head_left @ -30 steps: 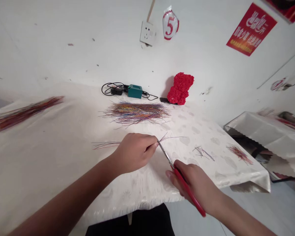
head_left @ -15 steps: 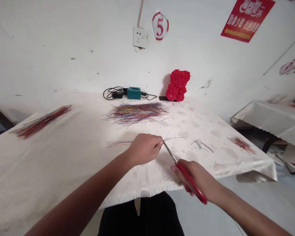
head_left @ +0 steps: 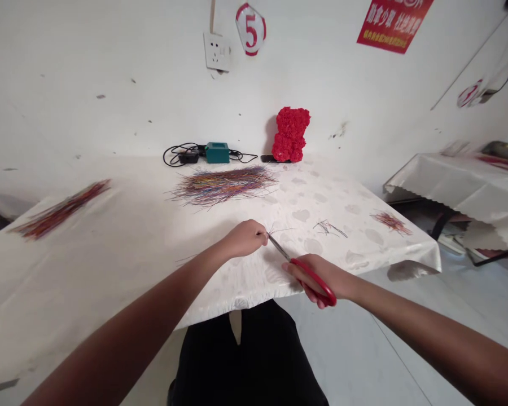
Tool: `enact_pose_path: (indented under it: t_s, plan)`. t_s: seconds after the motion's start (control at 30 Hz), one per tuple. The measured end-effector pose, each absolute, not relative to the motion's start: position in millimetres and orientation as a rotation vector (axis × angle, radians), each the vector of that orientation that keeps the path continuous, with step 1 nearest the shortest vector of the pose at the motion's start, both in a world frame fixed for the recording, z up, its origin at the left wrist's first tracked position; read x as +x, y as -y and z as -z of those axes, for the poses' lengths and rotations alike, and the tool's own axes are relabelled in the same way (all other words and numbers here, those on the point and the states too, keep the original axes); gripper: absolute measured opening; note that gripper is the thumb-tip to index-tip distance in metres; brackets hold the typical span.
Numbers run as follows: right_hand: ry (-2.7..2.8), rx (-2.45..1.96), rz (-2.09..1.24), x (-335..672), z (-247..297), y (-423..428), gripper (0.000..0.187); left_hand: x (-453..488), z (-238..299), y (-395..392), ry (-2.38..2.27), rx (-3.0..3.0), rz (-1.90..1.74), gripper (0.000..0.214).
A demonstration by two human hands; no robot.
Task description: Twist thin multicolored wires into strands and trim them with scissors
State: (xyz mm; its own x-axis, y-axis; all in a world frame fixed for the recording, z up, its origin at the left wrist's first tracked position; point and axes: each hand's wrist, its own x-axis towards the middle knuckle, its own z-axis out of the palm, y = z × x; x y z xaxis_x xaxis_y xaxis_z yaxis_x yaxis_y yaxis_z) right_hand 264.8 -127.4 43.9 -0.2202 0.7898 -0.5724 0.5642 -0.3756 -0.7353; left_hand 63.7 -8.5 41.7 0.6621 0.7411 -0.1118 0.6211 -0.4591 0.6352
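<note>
My left hand (head_left: 246,239) is closed around a few thin wires (head_left: 280,230), whose ends fan out past the thumb and trail behind the wrist. In my right hand (head_left: 317,276) is a pair of red-handled scissors (head_left: 281,249), the tips touching the wires right beside my left fingertips. The blades look closed or nearly so. Beyond my hands lies a large pile of multicoloured wires (head_left: 224,185). To the right are a small scatter of short dark wire pieces (head_left: 330,228) and a heap of short reddish ones (head_left: 392,222).
A bundle of reddish wires (head_left: 63,211) lies at the table's left. Against the wall sit a green box (head_left: 217,153) with black cables, a dark phone-like object (head_left: 267,159) and a red flower bear (head_left: 291,134). Another covered table (head_left: 452,186) stands at right.
The whole view has shifted as the head moved, so things appear further left and higher. Both hands keep their grip, with the scissor tips still at the wires.
</note>
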Motion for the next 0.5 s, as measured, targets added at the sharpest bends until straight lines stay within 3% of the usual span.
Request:
enact_pose_path:
  t_s: [0.5]
  plan:
    - [1.710, -1.839, -1.769, 263, -51, 120, 0.064, 75, -30, 4, -1.219, 1.886, 0.096, 0.026]
